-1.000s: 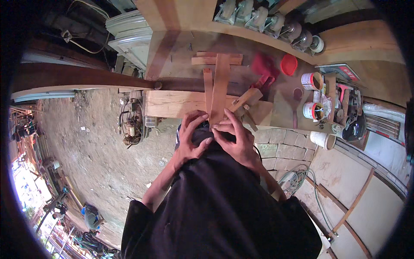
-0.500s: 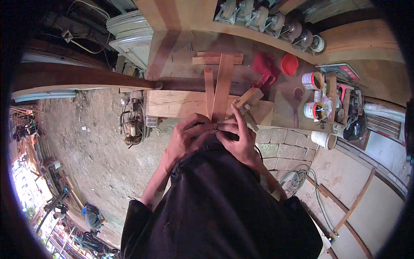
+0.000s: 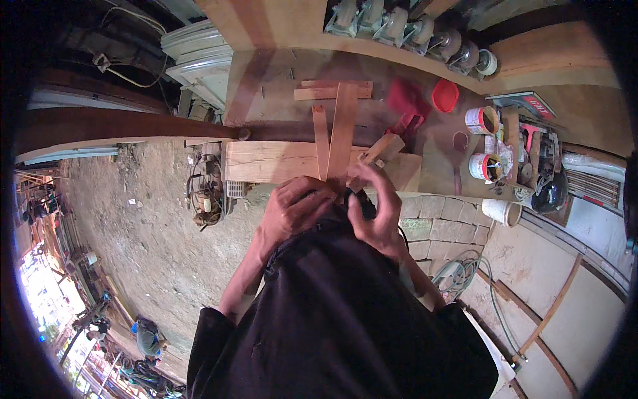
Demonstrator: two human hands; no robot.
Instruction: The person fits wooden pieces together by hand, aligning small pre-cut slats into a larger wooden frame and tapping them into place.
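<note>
My left hand (image 3: pixel 296 209) is closed, with its bent fingers and thumb drawn together at the near ends of two wood strips; what they pinch is too small and hidden to make out. My right hand (image 3: pixel 379 213) is beside it, thumb and fingers apart in a curve, nothing visible between them. Its fingertips are close to a short wooden piece (image 3: pixel 384 149) lying slanted on a thick beam (image 3: pixel 266 161). The longer wood strip (image 3: pixel 343 126) and the narrower one (image 3: pixel 321 136) cross the beam, forming a narrow V that points toward me.
Behind the strips lie short wood pieces (image 3: pixel 319 94) and a red tool (image 3: pixel 412 116). A red bowl (image 3: pixel 445 96), two open cans (image 3: pixel 480 121) and a tool tray (image 3: pixel 528 159) stand to the right. Caster wheels (image 3: pixel 415 32) line the shelf. A coiled hose (image 3: pixel 458 279) lies lower right.
My right hand has parted from my left, its thumb and fingers spreading and its raised index finger bending down. The left hand stays at the strips' near ends.
</note>
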